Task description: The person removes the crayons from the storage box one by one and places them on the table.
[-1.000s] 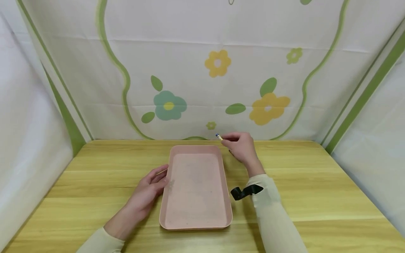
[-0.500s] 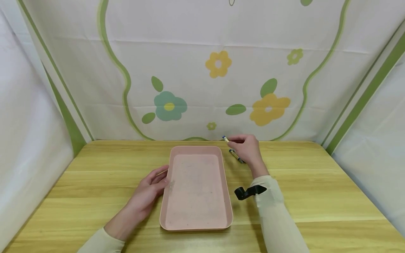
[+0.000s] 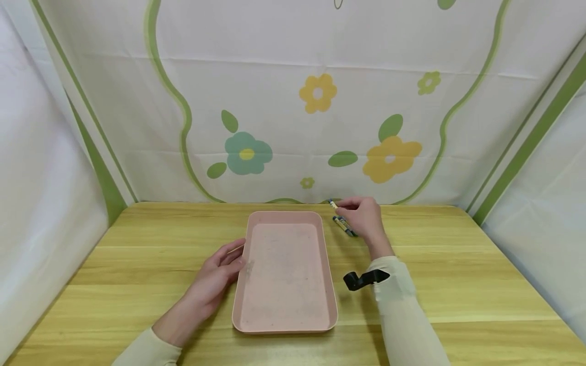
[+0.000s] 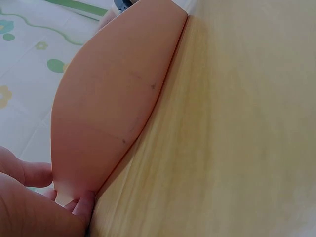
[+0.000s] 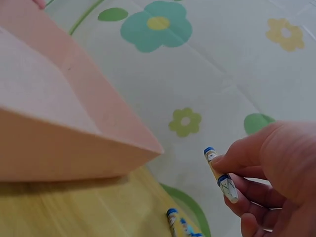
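Right hand [image 3: 364, 219] pinches a crayon [image 5: 214, 162] just beyond the pink tray's [image 3: 285, 320] far right corner. The right wrist view adds a second crayon end in the fingers; more crayons [image 3: 343, 225] lie on the table [image 3: 458, 284] beside the tray. Left hand [image 3: 211, 281], fingers loose, rests on the tray's left rim.

My right hand [image 3: 363, 218] is covering most of the crayon [image 3: 332, 204] I am pinching, so only its tip is showing in the head view. The crayons [image 3: 343, 225] on the desk [image 3: 458, 264] are lying partly under my fingers, and the right wrist view's bottom edge is cutting them off. In the left wrist view, the frame is cropping my left hand [image 4: 29, 202], and the tray [image 4: 113, 108] is hiding its fingertips.
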Tool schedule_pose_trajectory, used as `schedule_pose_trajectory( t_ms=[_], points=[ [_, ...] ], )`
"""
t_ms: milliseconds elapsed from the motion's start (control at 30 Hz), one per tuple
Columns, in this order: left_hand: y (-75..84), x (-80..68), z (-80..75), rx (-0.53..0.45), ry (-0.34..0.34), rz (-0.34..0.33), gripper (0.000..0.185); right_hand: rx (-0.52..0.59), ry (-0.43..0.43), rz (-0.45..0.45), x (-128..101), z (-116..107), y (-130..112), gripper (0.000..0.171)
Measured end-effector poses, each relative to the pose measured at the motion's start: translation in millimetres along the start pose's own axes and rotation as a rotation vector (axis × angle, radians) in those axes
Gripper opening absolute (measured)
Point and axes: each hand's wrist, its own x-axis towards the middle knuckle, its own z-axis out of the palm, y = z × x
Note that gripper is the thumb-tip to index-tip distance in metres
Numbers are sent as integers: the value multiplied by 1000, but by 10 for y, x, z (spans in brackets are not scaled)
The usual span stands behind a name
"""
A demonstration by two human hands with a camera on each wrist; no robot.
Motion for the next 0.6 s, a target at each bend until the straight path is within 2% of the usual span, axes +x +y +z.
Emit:
schedule_pose_trajectory(
  t_ms=[133,600],
  points=[
    [3,9,6,1,-2,3,56,-53,-20,21,15,38,85,23],
    [-1,10,20,-7,-12,9,57,-180,-33,-4,38,129,300,18]
  ],
)
